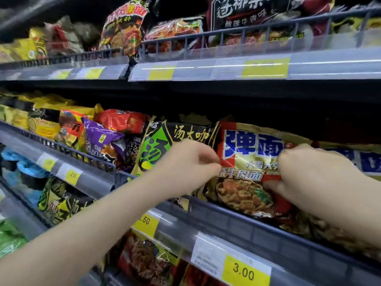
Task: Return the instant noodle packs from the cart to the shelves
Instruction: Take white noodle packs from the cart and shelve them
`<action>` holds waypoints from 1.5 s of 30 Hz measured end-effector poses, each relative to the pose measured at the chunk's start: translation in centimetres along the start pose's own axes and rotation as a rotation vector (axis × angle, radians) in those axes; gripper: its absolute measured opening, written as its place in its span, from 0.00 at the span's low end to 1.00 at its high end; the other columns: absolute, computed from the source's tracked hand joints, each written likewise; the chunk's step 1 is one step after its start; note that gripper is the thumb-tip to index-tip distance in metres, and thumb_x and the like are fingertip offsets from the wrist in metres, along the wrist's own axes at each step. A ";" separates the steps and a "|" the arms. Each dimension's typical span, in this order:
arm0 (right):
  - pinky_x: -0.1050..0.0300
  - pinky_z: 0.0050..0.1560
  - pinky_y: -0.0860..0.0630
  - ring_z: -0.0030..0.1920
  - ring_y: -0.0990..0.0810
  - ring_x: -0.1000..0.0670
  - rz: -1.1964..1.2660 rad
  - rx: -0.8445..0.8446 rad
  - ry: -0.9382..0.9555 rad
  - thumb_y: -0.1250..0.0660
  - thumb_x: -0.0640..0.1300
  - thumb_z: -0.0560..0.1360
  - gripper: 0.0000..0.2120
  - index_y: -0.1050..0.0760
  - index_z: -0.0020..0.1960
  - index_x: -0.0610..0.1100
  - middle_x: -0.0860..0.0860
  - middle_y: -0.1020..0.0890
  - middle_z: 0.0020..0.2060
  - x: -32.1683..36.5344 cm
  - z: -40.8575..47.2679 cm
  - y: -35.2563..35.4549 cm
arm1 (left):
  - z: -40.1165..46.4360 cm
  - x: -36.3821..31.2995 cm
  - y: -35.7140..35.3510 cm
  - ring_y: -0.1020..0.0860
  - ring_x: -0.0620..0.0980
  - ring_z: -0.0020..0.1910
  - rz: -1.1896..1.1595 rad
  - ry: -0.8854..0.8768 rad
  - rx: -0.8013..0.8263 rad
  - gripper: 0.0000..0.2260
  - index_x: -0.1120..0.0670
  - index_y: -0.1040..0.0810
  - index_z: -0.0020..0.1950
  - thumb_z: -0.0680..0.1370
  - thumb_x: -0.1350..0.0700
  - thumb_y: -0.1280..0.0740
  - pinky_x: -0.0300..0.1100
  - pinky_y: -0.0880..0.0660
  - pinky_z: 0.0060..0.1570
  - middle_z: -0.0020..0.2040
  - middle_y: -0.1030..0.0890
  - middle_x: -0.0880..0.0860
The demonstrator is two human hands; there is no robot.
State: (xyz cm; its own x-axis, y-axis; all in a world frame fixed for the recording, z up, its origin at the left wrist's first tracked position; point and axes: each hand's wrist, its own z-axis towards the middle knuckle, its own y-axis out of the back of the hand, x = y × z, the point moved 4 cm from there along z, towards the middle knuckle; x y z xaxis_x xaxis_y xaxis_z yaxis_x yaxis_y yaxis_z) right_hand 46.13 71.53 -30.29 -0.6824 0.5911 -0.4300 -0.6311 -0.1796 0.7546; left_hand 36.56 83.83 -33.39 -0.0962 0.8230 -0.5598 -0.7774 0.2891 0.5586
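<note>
Head view: both hands' grip pinches the red-gold 弹面 noodle pack (pixel 247 162) above the 3.00 tag (pixel 244 272).

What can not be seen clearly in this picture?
- Cart: outside the head view, not shown at all.
- Left hand fingertips: curled at the gold pack edge; the hand's back hides the contact.
- Right hand fingers: they hide the pack's right part.
- Top-shelf price tag: number blurred.
- Packs at far left: motion blur, labels unreadable.
- Tag under the left forearm: first digit covered.
</note>
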 end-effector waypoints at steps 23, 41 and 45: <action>0.61 0.34 0.19 0.34 0.16 0.51 0.839 0.341 -0.091 0.24 0.54 0.66 0.19 0.28 0.38 0.41 0.48 0.19 0.32 9.3 6.2 -3.7 | 2.6 13.7 7.7 0.19 0.56 0.48 0.020 0.447 0.114 0.32 0.60 0.36 0.71 0.70 0.62 0.27 0.51 0.20 0.51 0.52 0.21 0.60; 0.64 0.24 0.37 0.29 0.31 0.54 0.581 0.171 -0.111 0.24 0.55 0.65 0.25 0.38 0.35 0.43 0.50 0.30 0.32 9.5 6.8 -3.9 | 3.7 14.5 6.8 0.18 0.54 0.45 0.091 0.337 0.112 0.28 0.57 0.35 0.58 0.66 0.58 0.22 0.53 0.21 0.49 0.49 0.20 0.57; 0.65 0.22 0.35 0.24 0.31 0.55 0.629 0.228 -0.132 0.30 0.61 0.69 0.24 0.35 0.35 0.43 0.51 0.29 0.26 8.5 6.2 -3.0 | 4.4 15.6 7.4 0.20 0.56 0.52 -0.142 0.415 0.100 0.27 0.58 0.33 0.61 0.68 0.59 0.25 0.54 0.23 0.55 0.56 0.23 0.57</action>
State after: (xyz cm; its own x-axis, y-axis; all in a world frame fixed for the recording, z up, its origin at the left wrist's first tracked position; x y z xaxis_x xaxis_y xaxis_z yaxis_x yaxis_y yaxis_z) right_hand 44.47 81.98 -33.15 -0.8341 0.5221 0.1777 -0.0258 -0.3588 0.9331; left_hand 31.99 100.93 -35.29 -0.2502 0.5116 -0.8220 -0.7390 0.4476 0.5035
